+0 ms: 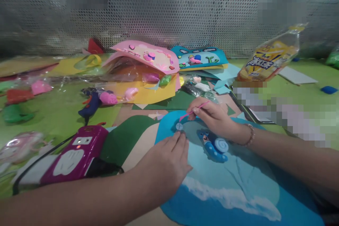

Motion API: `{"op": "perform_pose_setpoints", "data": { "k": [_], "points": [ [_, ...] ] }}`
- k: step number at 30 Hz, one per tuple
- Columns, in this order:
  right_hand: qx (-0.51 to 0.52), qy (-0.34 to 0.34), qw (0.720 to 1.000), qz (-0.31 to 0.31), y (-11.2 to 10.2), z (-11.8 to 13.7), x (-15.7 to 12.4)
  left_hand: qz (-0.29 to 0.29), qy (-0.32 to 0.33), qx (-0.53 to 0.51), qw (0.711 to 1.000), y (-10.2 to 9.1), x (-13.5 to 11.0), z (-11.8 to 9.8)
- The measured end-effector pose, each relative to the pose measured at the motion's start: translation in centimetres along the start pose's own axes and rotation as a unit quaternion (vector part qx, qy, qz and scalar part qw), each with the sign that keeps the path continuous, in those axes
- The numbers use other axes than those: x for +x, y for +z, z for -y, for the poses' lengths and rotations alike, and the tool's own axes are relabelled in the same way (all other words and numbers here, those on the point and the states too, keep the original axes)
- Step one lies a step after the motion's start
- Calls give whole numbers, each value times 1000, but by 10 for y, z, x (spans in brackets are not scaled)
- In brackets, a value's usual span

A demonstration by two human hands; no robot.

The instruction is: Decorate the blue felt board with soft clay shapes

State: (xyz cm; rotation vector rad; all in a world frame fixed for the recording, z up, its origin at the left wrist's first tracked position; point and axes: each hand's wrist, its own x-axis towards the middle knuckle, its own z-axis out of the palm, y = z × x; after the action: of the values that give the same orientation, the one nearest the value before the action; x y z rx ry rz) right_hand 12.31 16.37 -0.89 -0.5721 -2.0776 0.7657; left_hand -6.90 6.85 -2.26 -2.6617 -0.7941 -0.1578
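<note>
Nearest the camera, the left forearm crosses the bottom of the view, and the left hand lies palm-down on a blue board, its fingers stretched out flat and released, their tips touching or just beside a small pale-blue disc near the board's upper edge. Beyond it the right hand, with a bead bracelet at the wrist, has its fingers clenched in a pinch on a thin pink tool, whose tip comes down just above the disc. Whether the tip touches the disc cannot be told.

On the board, just right of the disc and under the right wrist, sits a blue clay snail with a pale spiral shell. A white cloud strip runs across the board's lower part.

Left of the left forearm lies a magenta device with a black cord. Farther back on the green surface are lumps of pink clay, coloured paper sheets, a pink card and a blue card with figures. A yellow bag stands at the right.
</note>
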Motion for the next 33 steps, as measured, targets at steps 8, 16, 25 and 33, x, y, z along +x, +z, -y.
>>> {"op": "perform_pose_setpoints", "data": {
  "k": [8,16,25,33],
  "points": [
    [78,100,992,-26,2,1,0,7,0,-11,1000,-2,0,0],
    [117,151,982,15,5,-2,11,13,1,-16,1000,-1,0,-2],
    [91,135,986,38,7,1,12,23,1,-13,1000,-2,1,-2],
    [80,119,989,38,9,2,11,6,-1,-23,1000,3,-1,-4]
  ]
}}
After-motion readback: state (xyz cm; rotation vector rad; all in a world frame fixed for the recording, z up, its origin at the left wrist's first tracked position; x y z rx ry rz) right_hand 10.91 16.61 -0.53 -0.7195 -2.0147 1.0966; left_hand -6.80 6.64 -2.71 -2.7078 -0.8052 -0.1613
